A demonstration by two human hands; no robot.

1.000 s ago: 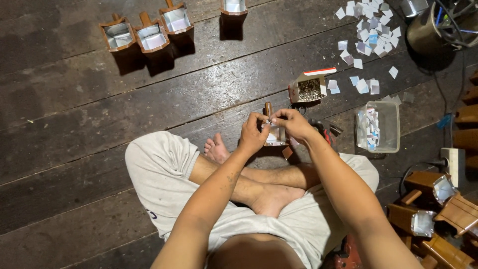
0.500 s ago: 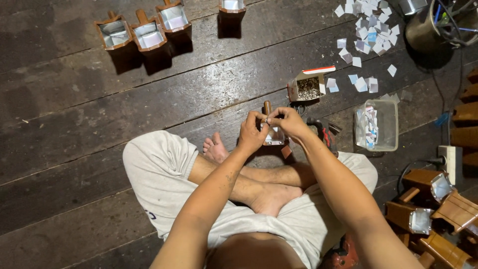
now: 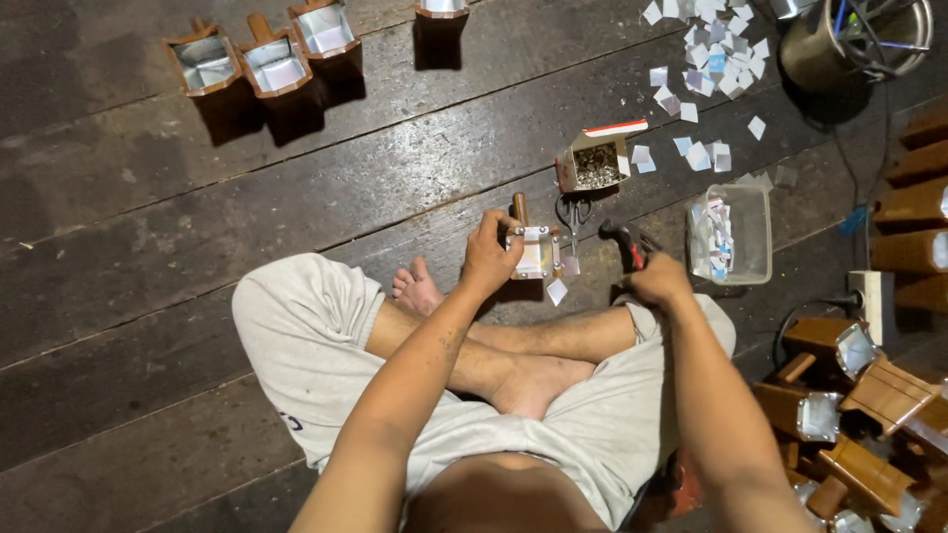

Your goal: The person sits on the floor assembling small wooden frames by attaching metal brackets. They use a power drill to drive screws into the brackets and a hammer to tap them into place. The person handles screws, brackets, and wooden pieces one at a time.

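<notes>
Left hand (image 3: 491,259) grip closed round small wooden scoop (image 3: 533,252), on the floor before crossed legs. Right hand (image 3: 657,281) closed on hammer (image 3: 630,242). Beyond: nail box (image 3: 595,163), foil squares (image 3: 706,49). Four lined scoops (image 3: 267,64) finished far left; unlined pile (image 3: 869,415) remains right.

Light grey shorts (image 3: 296,326), bare torso, bare feet, no sleeves.

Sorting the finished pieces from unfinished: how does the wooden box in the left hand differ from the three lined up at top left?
The held wooden box sits under the left hand, close to the feet; the three lined boxes stand untouched, far off in a row. The held one has loose silver squares beside it; the row has none. All are brown with silvery lining.
</notes>
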